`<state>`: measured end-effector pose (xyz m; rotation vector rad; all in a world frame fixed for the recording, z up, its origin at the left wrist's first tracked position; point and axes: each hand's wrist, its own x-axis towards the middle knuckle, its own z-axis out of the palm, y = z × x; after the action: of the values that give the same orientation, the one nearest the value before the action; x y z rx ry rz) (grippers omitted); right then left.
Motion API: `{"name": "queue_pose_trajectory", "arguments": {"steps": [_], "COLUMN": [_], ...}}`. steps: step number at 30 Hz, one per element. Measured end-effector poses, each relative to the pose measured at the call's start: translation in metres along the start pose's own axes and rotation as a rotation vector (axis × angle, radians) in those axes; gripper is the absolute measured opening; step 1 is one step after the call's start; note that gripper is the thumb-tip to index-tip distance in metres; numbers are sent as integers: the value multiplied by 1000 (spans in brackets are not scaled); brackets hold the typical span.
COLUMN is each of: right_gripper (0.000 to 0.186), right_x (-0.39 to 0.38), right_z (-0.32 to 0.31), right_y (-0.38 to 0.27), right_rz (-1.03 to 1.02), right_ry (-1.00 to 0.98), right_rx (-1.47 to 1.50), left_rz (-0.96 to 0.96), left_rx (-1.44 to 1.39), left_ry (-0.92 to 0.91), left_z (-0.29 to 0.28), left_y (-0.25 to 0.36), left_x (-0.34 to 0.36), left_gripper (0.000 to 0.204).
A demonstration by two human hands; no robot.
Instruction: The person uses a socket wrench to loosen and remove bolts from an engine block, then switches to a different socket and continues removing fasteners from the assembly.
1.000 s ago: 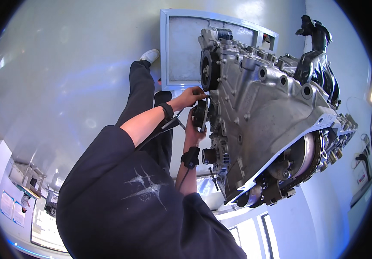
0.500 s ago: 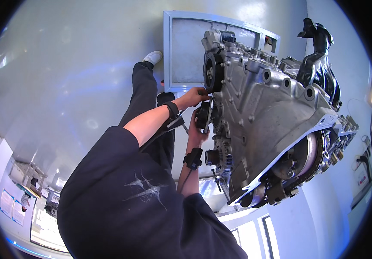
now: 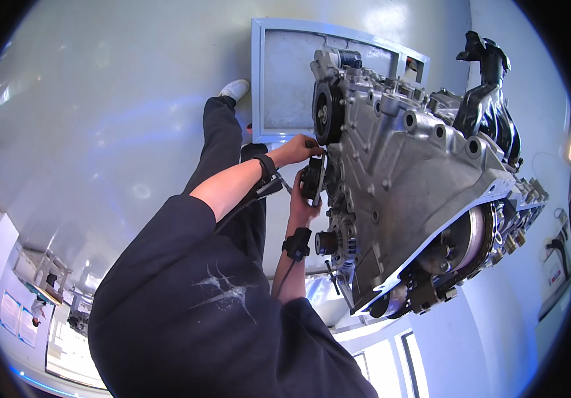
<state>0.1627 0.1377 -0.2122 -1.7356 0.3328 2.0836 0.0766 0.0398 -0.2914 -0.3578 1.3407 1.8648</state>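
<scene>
A large grey metal engine [image 3: 391, 172] stands to the right of my arms. Beside its left side, my right hand [image 3: 304, 207] is wrapped round a black round pulley-like part with a silver plate edge [image 3: 312, 178]. Just above it, my left hand [image 3: 292, 151] has its fingers bent and closed at the top of that part; whatever they pinch is hidden. A bigger black grooved pulley [image 3: 328, 113] is on the engine above my left hand. Below my right hand, a smaller dark pulley [image 3: 326, 243] sits on the finned alternator [image 3: 345, 235].
A light blue metal frame [image 3: 257, 79] with a grey panel lies beyond the engine. A black manifold [image 3: 491, 99] rises at the engine's upper right. My shoe [image 3: 235, 89] is on the shiny floor left of the frame. A bench [image 3: 40, 268] stands far left.
The view has shifted very slightly. Both hands stay at the pulley-like part, with only a small movement of the left hand's fingers.
</scene>
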Motion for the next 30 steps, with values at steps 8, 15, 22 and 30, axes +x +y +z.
{"name": "queue_pose_trajectory", "arguments": {"steps": [8, 15, 22, 30], "right_gripper": [43, 43, 45, 41], "right_x": [-11, -13, -8, -9], "right_z": [8, 6, 4, 5], "right_y": [7, 16, 9, 10], "right_rz": [-44, -102, -108, -42], "right_ry": [-20, -17, -26, -13], "right_rx": [10, -38, -41, -29], "left_rz": [155, 66, 101, 45], "left_rx": [63, 35, 124, 133], "left_ry": [72, 50, 41, 29], "left_z": [9, 4, 7, 3], "left_y": [-6, -18, 7, -12], "left_x": [-2, 4, -8, 1], "left_gripper": [31, 28, 29, 30]}}
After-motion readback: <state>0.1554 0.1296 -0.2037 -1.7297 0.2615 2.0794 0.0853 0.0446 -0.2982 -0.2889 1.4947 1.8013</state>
